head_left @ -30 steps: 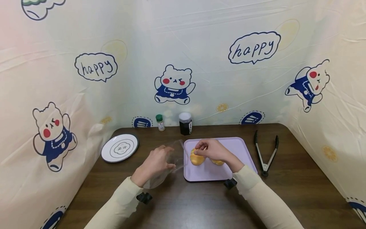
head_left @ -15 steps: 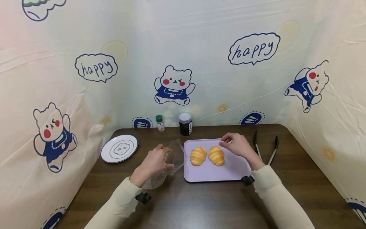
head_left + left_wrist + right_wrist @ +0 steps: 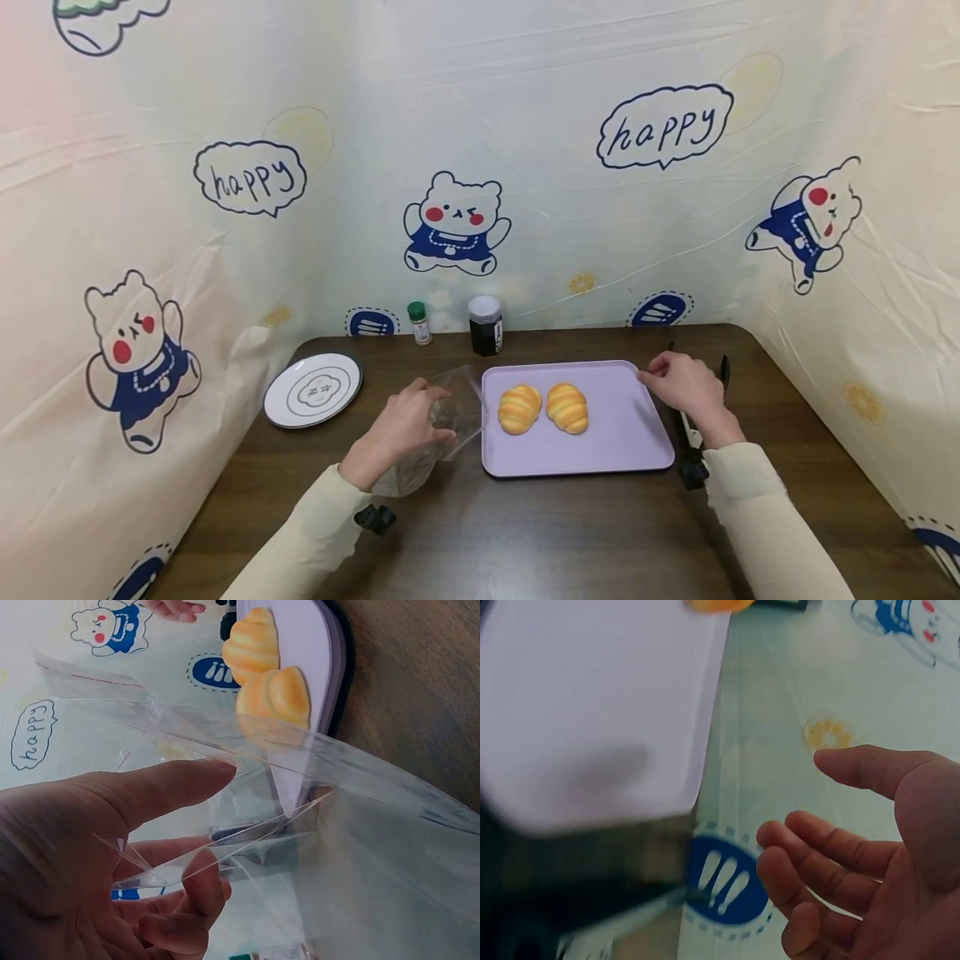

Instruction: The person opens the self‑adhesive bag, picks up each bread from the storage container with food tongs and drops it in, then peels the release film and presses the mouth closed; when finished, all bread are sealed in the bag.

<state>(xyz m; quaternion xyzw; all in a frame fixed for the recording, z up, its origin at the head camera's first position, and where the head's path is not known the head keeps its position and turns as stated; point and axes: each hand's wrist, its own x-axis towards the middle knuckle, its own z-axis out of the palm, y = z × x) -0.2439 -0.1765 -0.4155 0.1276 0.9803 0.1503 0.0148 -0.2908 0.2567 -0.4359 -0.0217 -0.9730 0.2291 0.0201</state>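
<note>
My left hand (image 3: 401,425) holds a clear plastic bag (image 3: 467,408) left of the lilac tray (image 3: 615,442). In the left wrist view the thumb and curled fingers stand apart, with the bag's film (image 3: 375,780) stretched around them. Two striped croissants (image 3: 519,409) lie side by side on the tray's left half. My right hand (image 3: 690,387) holds nothing, its fingers loosely bent, over the tongs (image 3: 725,371) beside the tray's right edge. It hides most of the tongs. A blurred dark tong arm (image 3: 592,911) shows low in the right wrist view.
A white plate (image 3: 313,390) with a dark rim lies at the table's back left. By the cloth backdrop (image 3: 555,208) stand a small green-capped bottle (image 3: 419,323) and a dark jar with a pale lid (image 3: 486,325). The brown table (image 3: 525,533) extends in front.
My right hand has moved right from above the croissants, across the tray, to the tongs. Both croissants are now uncovered in the head view. The left hand and bag have barely shifted.
</note>
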